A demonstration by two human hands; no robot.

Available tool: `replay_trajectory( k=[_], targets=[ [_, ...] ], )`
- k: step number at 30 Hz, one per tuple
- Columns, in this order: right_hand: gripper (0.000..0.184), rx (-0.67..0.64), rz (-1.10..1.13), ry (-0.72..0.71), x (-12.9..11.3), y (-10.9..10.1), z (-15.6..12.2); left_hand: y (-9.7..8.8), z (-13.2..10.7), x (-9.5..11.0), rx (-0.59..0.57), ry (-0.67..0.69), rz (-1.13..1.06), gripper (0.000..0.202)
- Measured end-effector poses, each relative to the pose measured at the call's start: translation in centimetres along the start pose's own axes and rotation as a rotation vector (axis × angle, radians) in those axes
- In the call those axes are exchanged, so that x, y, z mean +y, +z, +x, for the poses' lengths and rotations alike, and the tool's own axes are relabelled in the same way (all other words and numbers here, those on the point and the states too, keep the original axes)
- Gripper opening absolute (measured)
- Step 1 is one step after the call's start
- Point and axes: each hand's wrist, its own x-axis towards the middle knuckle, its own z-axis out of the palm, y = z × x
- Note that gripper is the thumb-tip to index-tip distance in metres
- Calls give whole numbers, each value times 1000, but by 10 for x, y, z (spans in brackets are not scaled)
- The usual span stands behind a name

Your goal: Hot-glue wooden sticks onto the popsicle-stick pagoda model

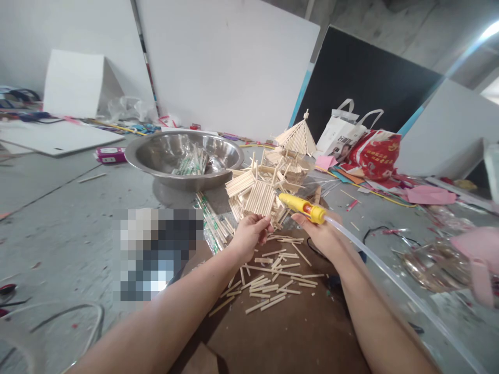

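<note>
My left hand (249, 235) is closed on the lower edge of a model tower (268, 179) built from short wooden sticks, holding it tilted above the floor. My right hand (323, 235) grips a yellow nozzle tool (302, 206) with an orange collar; its tip points at the model's side. A clear hose (393, 283) runs from the tool back along my right forearm. Several loose cut sticks (273, 280) lie on a brown board (280, 327) under my hands.
A steel basin (156, 150) holding wrapped chopsticks stands behind the model, with more chopsticks (212, 221) lying by it. White bags (343, 132) and a red bag (376, 153) sit at the right. White boards lean on the wall. Clear plastic (432, 265) lies far right.
</note>
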Motion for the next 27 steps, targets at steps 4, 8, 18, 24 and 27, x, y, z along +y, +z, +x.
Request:
replay_trajectory(
  k=[4,8,18,24,27],
  targets=[
    [49,16,-31,-5,-2,-2,1,-1,0,-1,-5,-8,7,28],
    [49,-3,-39,-29,-2,-4,3,-1,0,-1,-16,6,20,29],
    [45,-44,67,4,-3,-7,3,-2,1,-2,-29,13,15,29],
    [44,-62,115,29,-4,-7,3,-3,2,-2,-33,37,36,28],
    [46,-50,58,42,-1,-6,5,-4,2,-3,-30,33,34,28]
  ],
)
